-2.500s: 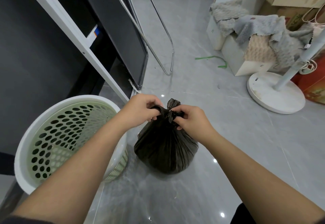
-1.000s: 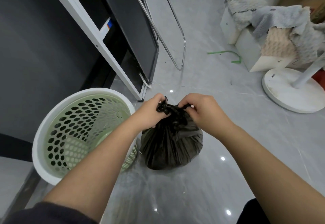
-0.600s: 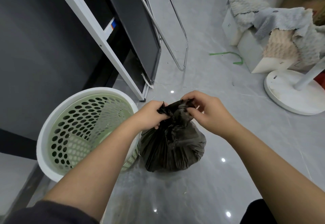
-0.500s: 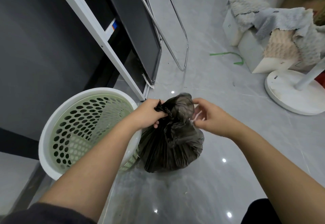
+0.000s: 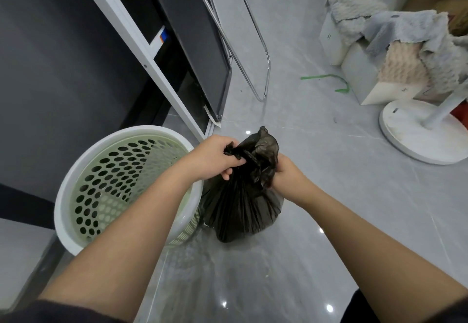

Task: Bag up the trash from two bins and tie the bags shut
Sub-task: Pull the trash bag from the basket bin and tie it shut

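- While the black bag point(image 5: 240, 201) sits on the floor point(image 5: 329, 221), touching the emptied green bin point(image 5: 126, 183), step in hand = knotting its neck.
- L hand point(image 5: 215, 159): fist clamped on one twisted ear.
- R hand point(image 5: 287, 174): fingers curled on other flap, w/ a loop puffed above.
- Next, prob.: thread ear thru loop, pull hands apart to cinch; 2nd bin not in view.

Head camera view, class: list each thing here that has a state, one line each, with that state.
Black plastic trash bag: full, neck gathered, on floor.
Green perforated bin with white rim: upright, unlined.
Left hand: gripping bag neck.
Right hand: gripping bag neck.
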The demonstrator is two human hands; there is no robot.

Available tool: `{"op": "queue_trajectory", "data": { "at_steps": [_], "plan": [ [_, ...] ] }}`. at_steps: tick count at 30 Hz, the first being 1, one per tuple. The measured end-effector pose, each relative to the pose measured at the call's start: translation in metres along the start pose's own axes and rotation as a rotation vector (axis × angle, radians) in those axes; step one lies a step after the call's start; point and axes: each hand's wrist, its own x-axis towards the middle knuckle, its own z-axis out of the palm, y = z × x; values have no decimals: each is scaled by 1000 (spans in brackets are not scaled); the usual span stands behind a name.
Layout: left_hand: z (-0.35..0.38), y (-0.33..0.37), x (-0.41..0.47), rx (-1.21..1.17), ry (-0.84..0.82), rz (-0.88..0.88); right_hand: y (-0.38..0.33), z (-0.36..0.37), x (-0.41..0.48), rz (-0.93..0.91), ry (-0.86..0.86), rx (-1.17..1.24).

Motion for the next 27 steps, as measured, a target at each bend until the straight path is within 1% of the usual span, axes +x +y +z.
{"op": "queue_trajectory", "data": {
  "at_steps": [3, 5, 7, 10, 13, 15, 17, 18, 20, 22, 24, 27],
  "plan": [
    [-1, 9, 0, 28, -37, 11, 0, 6, -2, 27, -184, 69],
    [0, 14, -1, 8, -72, 22, -1, 11, -3, 14, -257, 51],
    [0, 18, -4, -13, -104, 33, -7, 15, -5, -48, -307, 59],
    [-1, 19, -7, -104, -133, 31, -20, 18, -4, -74, -277, 127],
    [-4, 19, -8, -144, -163, 36, -15, 18, -1, -166, -236, 134],
    [-5, 20, -8, -151, -184, 22, -13, 20, 1, -113, -191, 177],
    [-5, 20, -9, -147, -199, 6, -15, 21, 3, -146, -164, 230],
    [-6, 19, -8, -139, -196, 6, -16, 20, 2, -186, -155, 214],
    [-8, 17, -8, -121, -177, 15, -15, 18, 0, -247, -209, 136],
    [-11, 15, -9, -100, -141, 18, -12, 18, -3, -206, -275, 2],
    [-13, 10, -9, -107, -103, 2, -8, 20, -4, -107, -328, -37],
    [-11, 0, -8, -141, -19, -30, -4, 29, -6, 66, -399, 135]
  ]
}}
